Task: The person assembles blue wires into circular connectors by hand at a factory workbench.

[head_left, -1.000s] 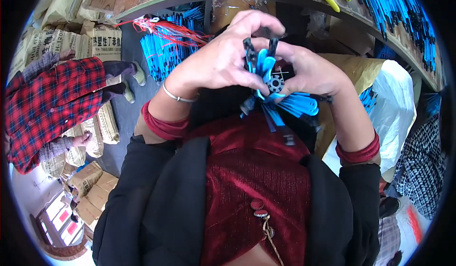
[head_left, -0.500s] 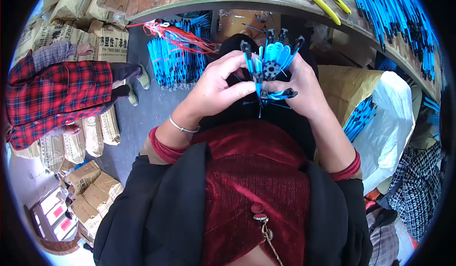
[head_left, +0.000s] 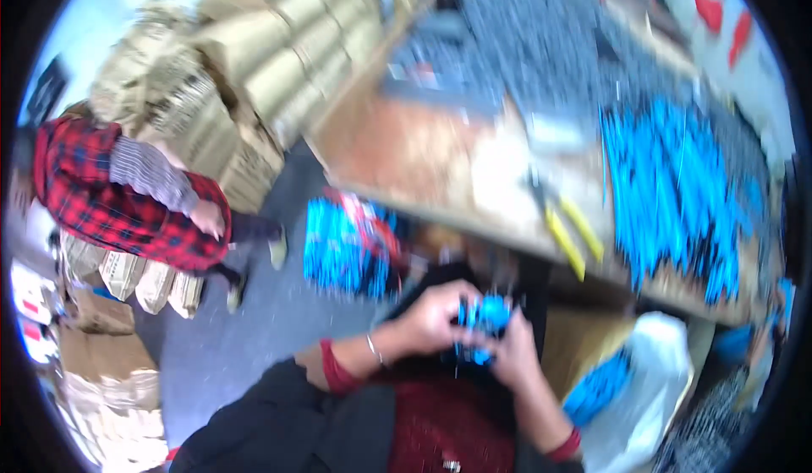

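Note:
In front of my lap, both hands grip a bundle of blue strips with black parts [head_left: 491, 312]. My left hand [head_left: 433, 317] is closed on its left side, and my right hand [head_left: 514, 353] is closed on its right side. Motion smears the fingers and the bundle, so fine detail is lost. Beyond the hands, a wooden table [head_left: 372, 156] carries yellow-handled pliers [head_left: 568, 238] and a heap of long blue strips [head_left: 668, 194].
Dark grey rods [head_left: 541, 42] cover the table's far part. A banded stack of blue strips [head_left: 338, 249] stands on the floor at left. A white-lined sack [head_left: 655, 376] stands at right. A person in red plaid [head_left: 139, 198] is at far left, near paper sacks [head_left: 279, 38] and cardboard boxes [head_left: 106, 346].
The view has tipped up and swung, bringing in more of the table and its far heaps. My hands appear lower in the picture, still on the bundle. The person's arm has moved.

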Tool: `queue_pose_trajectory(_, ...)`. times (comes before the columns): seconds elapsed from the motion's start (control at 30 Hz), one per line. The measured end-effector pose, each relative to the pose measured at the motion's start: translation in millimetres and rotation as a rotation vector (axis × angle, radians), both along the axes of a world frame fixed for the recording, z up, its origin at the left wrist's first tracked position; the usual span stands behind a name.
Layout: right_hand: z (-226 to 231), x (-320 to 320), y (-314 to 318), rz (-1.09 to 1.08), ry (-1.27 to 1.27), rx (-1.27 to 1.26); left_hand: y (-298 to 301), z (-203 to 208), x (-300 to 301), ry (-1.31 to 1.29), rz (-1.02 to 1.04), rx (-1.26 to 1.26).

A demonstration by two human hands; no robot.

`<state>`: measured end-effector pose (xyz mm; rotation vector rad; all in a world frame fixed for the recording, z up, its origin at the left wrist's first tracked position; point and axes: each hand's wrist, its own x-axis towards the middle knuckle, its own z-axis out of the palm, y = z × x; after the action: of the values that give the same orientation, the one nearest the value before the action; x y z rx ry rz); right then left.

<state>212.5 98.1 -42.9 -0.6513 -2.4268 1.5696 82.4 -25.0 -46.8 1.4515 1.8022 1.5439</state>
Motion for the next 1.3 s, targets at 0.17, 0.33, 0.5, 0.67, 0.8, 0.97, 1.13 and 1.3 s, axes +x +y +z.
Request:
queue_pose_trajectory(0.17,-3.5,21.8,-10.1,-0.034,0.013,0.042,-13.8,5.8,24.9,-0.062,0.022,-0.004)
queue_pose_trajectory(0.33,28.8,18.4,-20.4,-0.255,0.115,0.499,-15.9,-2.9,19.6,-0.137,0.022,0.010)
queue_pose_trajectory(0.5,24.5,18.0,1.8,0.084,0.077,0.189,-6.4,2.2,16.5,-0.070,0.028,0.065)
queue_pose_trajectory(0.67,6.9,21.9,1.2,0.058,0.097,-0.078,-3.4,-6.6,11.6,-0.055,0.025,0.021)
queue_pose_trajectory(0.8,9.7,23.9,4.4,0.156,0.072,-0.085,-6.4,-11.1,14.7,-0.007,-0.014,0.044)
queue_pose_trajectory(0.97,4.6,26.8,10.0,0.242,0.111,-0.244,-5.5,-8.9,18.5,0.018,-0.085,0.091)
queue_pose_trajectory(1.13,-3.1,27.4,7.4,0.251,0.217,-0.159,-1.2,-6.3,13.2,-0.047,-0.165,0.090)
queue_pose_trajectory(1.3,10.1,25.9,3.4,0.317,0.172,0.374,3.2,-14.0,13.4,0.079,-0.099,0.078)
